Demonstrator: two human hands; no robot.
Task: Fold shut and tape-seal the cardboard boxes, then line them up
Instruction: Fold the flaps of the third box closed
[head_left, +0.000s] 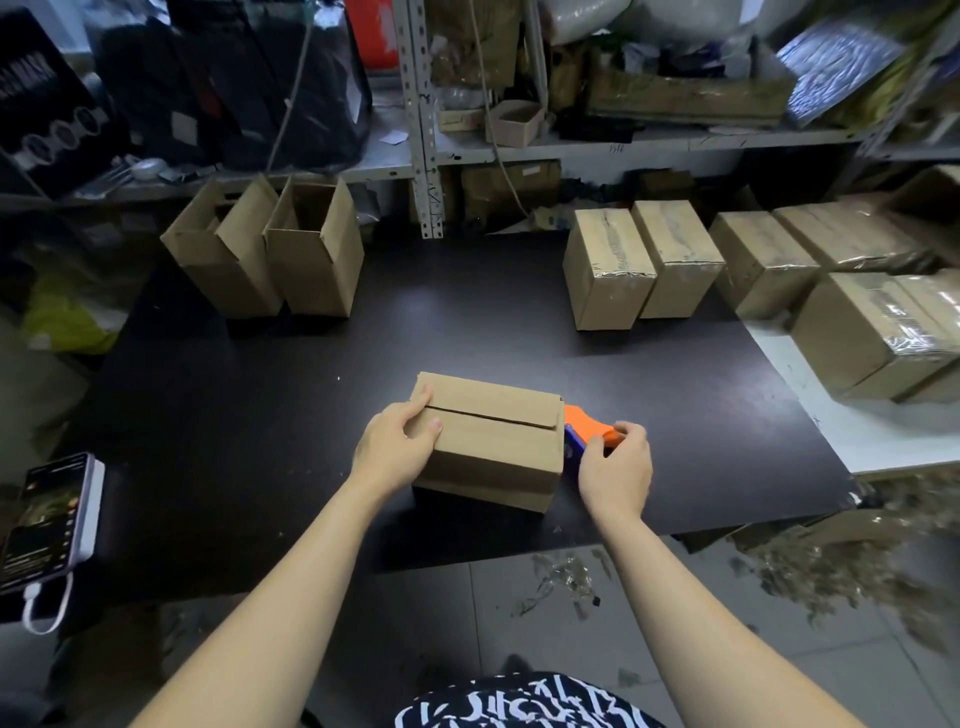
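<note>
Head view, single entry

Item: brown cardboard box (488, 441), top flaps folded down and meeting in a bare seam with no tape visible on it. It lies on the matt black table top (260, 395), directly between the two hands.

Left hand (397, 449): wrapped over the box's left end, thumb lying on the top flap, fingers curled round the far corner. It grips and steadies the box.

Right hand (615, 462): clenched around an orange-and-blue plastic tape dispenser (584, 428), which sits just ahead of these fingers and hard against the box's right end face.

Key relation: the box's long axis and its seam run straight from the right fingers towards the left fingers, so the dispenser stands at the seam's right end. The right hand is nearer the start of the seam, and the likely pull is leftwards across the top.

Beyond the right fingers, well apart: taped brown cardboard boxes (608, 265) set side by side.

Beyond the left fingers, well apart: open-topped brown cardboard boxes (311, 244) — not yet folded
</note>
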